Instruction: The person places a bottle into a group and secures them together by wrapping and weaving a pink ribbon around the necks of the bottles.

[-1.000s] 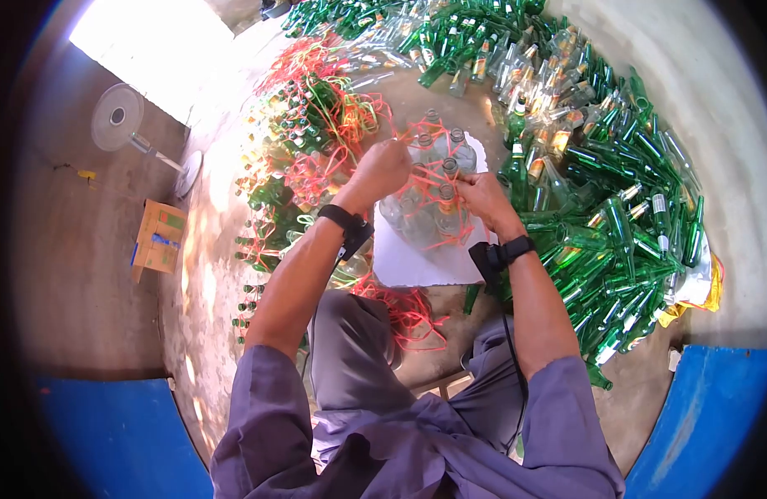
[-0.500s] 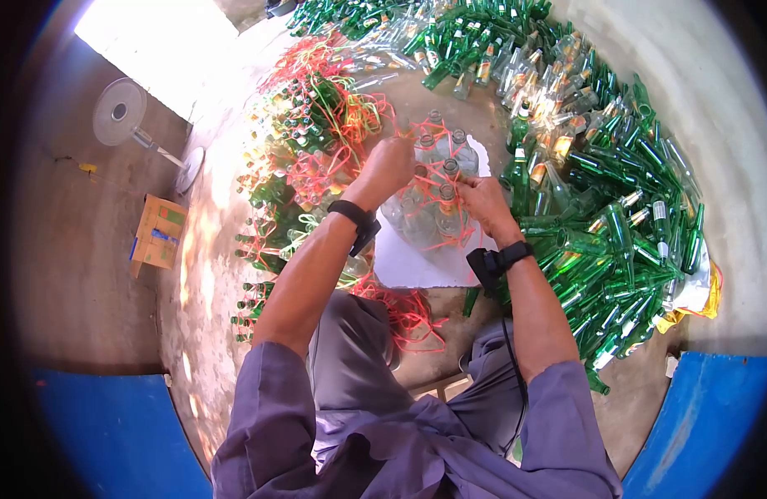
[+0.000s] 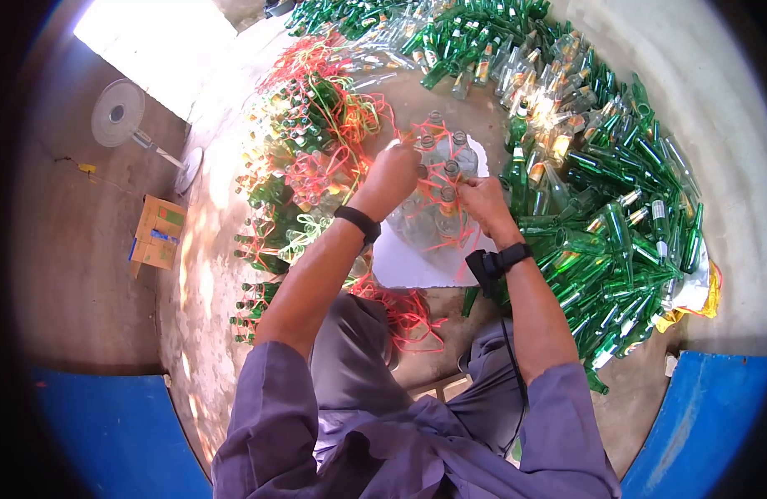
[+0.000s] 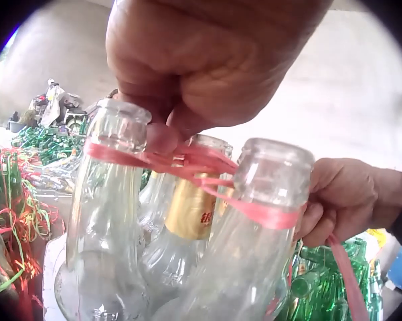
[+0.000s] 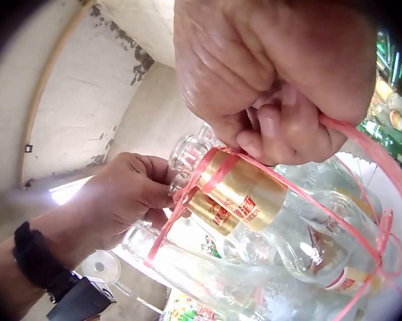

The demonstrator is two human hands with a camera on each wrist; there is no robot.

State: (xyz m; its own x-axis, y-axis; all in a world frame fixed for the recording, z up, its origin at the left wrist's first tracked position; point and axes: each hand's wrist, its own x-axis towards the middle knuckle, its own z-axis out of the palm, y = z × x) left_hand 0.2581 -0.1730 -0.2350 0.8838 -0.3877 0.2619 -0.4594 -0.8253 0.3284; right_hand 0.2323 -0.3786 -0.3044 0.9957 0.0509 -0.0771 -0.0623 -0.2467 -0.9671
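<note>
A cluster of clear glass bottles [image 3: 410, 218] stands upright on a white board [image 3: 408, 264] before my knees. Red plastic string [image 4: 268, 214] loops around their necks, and some bottles carry gold neck labels [image 5: 254, 194]. My left hand [image 3: 389, 176] is at the far left of the cluster, its thumb and fingers [image 4: 162, 138] pinching the string between the necks. On the right side, beside a bottle neck, my right hand [image 3: 486, 204] has its fingers curled around the string, whose tail [image 5: 371, 147] runs out from the fist.
Green and clear bottles [image 3: 600, 241] lie heaped along the right and back. Tied bottle bundles [image 3: 309, 125] and tangled red string [image 3: 408, 320] are at the left and near my knees. A fan [image 3: 117, 115] and a cardboard box [image 3: 159, 237] stand farther left.
My left hand has shifted slightly right and its wrist has turned, taking the wrist camera mostly out of sight. My right hand and the bottles stay nearly in place.
</note>
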